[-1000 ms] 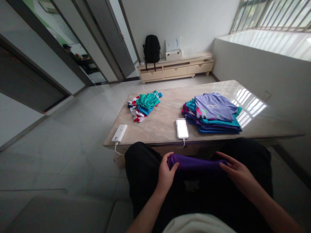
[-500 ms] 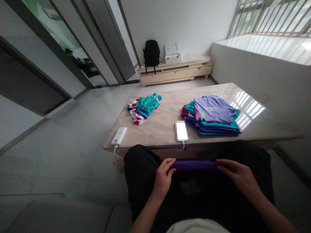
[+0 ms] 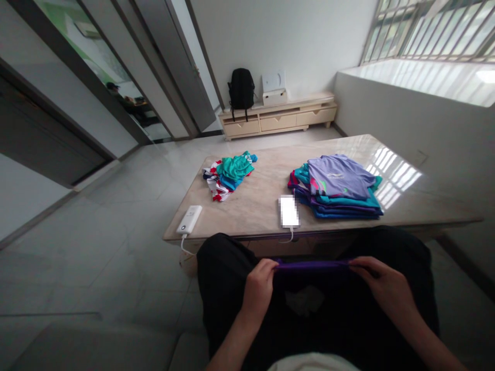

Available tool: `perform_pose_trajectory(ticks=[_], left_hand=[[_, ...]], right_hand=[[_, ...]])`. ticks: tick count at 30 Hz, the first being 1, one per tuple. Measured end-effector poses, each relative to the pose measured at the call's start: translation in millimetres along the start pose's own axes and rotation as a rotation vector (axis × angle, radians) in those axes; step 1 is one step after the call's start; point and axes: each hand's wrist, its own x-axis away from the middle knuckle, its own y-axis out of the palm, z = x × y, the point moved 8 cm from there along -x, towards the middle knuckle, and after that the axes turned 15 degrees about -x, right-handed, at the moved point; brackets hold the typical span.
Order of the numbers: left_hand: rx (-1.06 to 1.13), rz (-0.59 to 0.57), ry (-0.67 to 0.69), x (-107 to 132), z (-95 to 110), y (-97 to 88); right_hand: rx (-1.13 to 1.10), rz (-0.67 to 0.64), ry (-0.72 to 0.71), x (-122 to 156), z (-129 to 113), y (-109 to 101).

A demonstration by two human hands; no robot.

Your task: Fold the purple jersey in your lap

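Note:
A dark purple garment lies across my black-trousered lap, pulled into a narrow band. My left hand grips its left end, and my right hand grips its right end. Beyond my knees stands a marble table. On it are a folded stack of shirts, topped by a lilac one, and a crumpled teal, red and white heap of clothing. A phone with a blurred screen and a white power bank lie near the table's edge, beyond my hands' reach of contact.
A cable hangs from each device over the table's near edge. A black backpack and a white box stand on a low cream cabinet by the far wall. A person appears beyond the glass door at left.
The purple garment is stretched tighter and looks narrower. Both hands have moved slightly lower and further apart, and the view has tilted slightly.

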Motion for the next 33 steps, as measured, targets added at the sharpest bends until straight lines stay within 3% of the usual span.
perform_pose_trajectory(ticks=[5, 8, 10, 13, 16, 18, 21, 23, 25, 27, 30, 33], left_hand=[[-0.161, -0.047, 0.116, -15, 1, -6.3], [-0.223, -0.069, 0.163, -55, 1, -7.6], [-0.24, -0.075, 0.182, -104, 4, -11.8], [-0.264, -0.054, 0.269, -203, 26, -30.8], [-0.28, 0.133, 0.396, -314, 67, -78.1], [-0.296, 0.287, 0.492, -376, 101, -116.1], [-0.339, 0.441, 0.605, -435, 148, -158.6], [-0.361, 0.473, 0.629, -454, 168, -167.8], [-0.375, 0.432, 0.648, -461, 178, -155.5], [-0.377, 0.342, 0.693, -456, 180, -123.1], [-0.396, 0.177, 0.753, -434, 168, -49.6], [-0.488, -0.071, 0.768, -394, 143, 40.2]], right_hand=[[0.018, 0.002, -0.11, -1, -14, -7], [0.015, -0.026, -0.143, -24, -34, -11], [0.052, 0.028, -0.151, -59, -56, -22], [0.071, 0.119, -0.147, -132, -110, -45], [-0.002, 0.188, -0.231, -202, -191, -79], [-0.088, 0.223, -0.341, -233, -252, -106], [-0.147, 0.279, -0.505, -254, -324, -148], [-0.134, 0.308, -0.607, -259, -346, -168], [-0.097, 0.335, -0.644, -266, -342, -178], [-0.061, 0.347, -0.609, -276, -312, -179], [-0.024, 0.34, -0.502, -285, -239, -161], [0.054, 0.314, -0.342, -276, -149, -128]])
